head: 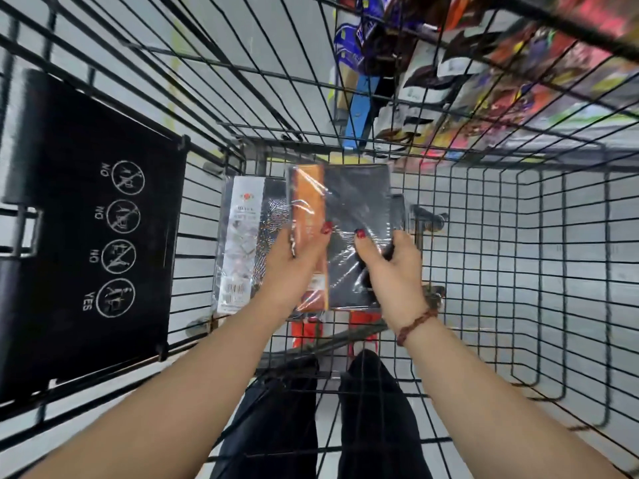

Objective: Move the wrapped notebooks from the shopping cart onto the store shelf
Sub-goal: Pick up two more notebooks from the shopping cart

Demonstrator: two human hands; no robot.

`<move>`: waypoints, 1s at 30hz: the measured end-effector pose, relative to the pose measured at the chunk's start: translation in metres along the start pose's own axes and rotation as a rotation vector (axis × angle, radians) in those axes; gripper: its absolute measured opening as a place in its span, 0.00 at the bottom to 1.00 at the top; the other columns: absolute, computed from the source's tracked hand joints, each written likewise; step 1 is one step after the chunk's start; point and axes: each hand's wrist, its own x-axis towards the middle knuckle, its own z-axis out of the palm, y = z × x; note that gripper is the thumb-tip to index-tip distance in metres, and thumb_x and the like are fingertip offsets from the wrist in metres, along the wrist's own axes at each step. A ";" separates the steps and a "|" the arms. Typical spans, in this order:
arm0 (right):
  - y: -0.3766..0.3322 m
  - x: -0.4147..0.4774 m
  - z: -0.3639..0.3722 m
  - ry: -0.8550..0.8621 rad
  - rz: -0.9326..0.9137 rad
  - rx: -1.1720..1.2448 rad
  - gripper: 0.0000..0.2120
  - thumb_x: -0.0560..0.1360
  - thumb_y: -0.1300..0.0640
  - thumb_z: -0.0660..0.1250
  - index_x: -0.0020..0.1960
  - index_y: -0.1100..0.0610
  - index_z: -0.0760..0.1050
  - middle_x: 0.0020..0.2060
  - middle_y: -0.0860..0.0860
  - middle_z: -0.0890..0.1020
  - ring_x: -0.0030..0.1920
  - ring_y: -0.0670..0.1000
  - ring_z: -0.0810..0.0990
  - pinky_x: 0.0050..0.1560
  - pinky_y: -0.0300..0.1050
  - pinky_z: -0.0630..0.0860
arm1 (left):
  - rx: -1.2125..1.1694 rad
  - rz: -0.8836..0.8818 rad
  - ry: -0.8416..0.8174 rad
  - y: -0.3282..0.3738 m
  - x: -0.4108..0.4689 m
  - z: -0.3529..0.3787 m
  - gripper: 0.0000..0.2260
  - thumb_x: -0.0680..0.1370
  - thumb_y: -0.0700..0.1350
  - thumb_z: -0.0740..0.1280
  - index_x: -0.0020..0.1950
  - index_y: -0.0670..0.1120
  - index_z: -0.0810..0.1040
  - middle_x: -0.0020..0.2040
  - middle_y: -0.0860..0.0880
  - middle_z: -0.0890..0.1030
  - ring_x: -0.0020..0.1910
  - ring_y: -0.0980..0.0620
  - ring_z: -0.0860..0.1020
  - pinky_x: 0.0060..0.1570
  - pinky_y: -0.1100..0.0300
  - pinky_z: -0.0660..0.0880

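Observation:
I look down into a black wire shopping cart (484, 236). A wrapped notebook (359, 202) with a dark cover and an orange spine strip, in shiny clear plastic, is held above the cart floor. My left hand (294, 267) grips its left, orange edge with the thumb on top. My right hand (394, 267) grips its lower right part, thumb pressed on the cover. Beside it on the left, a second wrapped notebook (242, 236) with a white strip and a barcode lies on the cart floor. The store shelf (466, 81) with colourful goods shows through the wire at the upper right.
The black child-seat flap (93, 229) with white warning pictograms hangs at the cart's left end. Wire walls rise on all sides. Below the cart floor I see dark trousers (373, 426) and something red (307, 335). White floor tiles lie beneath the mesh.

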 end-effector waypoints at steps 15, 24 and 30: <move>0.054 0.038 -0.032 0.199 0.115 -0.367 0.34 0.63 0.40 0.75 0.61 0.57 0.71 0.56 0.54 0.75 0.53 0.51 0.75 0.53 0.44 0.74 | 0.153 0.024 0.328 -0.041 0.017 -0.075 0.10 0.74 0.53 0.70 0.48 0.50 0.77 0.39 0.50 0.81 0.34 0.52 0.77 0.38 0.56 0.75; 0.066 0.040 -0.025 0.121 0.155 -0.474 0.40 0.62 0.41 0.76 0.65 0.59 0.66 0.59 0.55 0.70 0.58 0.54 0.73 0.58 0.45 0.71 | 0.169 0.000 0.346 -0.042 0.017 -0.073 0.09 0.73 0.55 0.70 0.44 0.53 0.74 0.35 0.49 0.78 0.31 0.51 0.75 0.34 0.55 0.75; 0.063 0.039 -0.038 0.079 0.213 -0.416 0.21 0.70 0.48 0.73 0.53 0.61 0.71 0.45 0.56 0.79 0.39 0.53 0.78 0.38 0.46 0.77 | 0.159 -0.033 0.334 -0.044 0.016 -0.073 0.13 0.73 0.57 0.69 0.50 0.53 0.72 0.45 0.45 0.82 0.42 0.46 0.81 0.45 0.49 0.78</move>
